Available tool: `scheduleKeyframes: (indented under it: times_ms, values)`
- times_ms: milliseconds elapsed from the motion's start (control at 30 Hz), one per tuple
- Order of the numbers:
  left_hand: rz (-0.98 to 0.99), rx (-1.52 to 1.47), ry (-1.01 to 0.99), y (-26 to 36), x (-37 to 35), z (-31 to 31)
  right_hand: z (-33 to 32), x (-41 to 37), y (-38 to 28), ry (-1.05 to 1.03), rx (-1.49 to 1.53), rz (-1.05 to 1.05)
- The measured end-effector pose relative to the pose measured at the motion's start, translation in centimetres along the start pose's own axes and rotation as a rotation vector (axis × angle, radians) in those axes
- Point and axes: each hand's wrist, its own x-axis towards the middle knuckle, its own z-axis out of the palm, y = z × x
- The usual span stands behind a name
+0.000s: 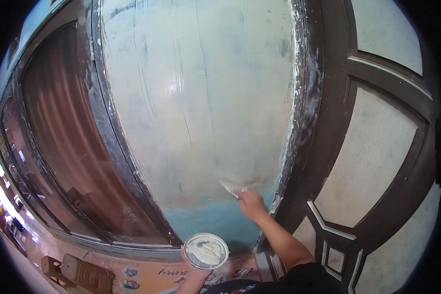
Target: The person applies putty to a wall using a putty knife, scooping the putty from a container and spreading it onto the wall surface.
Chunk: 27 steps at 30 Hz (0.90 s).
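Note:
My right hand point(251, 202) grips a putty knife point(229, 187) and presses its blade against the lower part of a wall panel point(196, 98) covered in whitish putty. Below the blade, the wall is still bare blue-green point(215, 220). My left hand point(191, 263) holds a round pan point(206, 250) with white putty in it, low in front of the wall, with the fingers under its rim.
A dark wooden frame point(306, 112) smeared with putty borders the wall on the right, with a panelled door point(372, 157) beyond it. On the left stands a dark-framed glass door point(63, 137). A brown plastic stool point(88, 274) lies on printed floor covering.

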Motion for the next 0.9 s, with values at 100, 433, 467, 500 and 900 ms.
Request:
scheduleKeyframes:
  times_ms: [100,433,467,500,900]
  values:
    - [0.022,0.061,0.024,-0.8,1.1,1.7,-5.5,7.9,0.1,0.194,0.007,-0.12]
    - [0.067,-0.004,-0.032,-3.0,4.6,3.7,-27.3,38.8,-2.1,0.805,-0.338,-0.485]
    - [0.091,0.036,-0.013,-3.2,5.0,3.6,-29.0,41.1,-2.7,0.792,-0.37,-0.476]
    - [0.096,0.033,-0.019,-3.4,5.4,3.7,-30.4,42.9,-3.4,0.778,-0.401,-0.466]
    - [0.059,-0.034,0.022,-3.7,5.5,3.2,-26.3,44.5,-1.8,0.48,-0.615,-0.327]
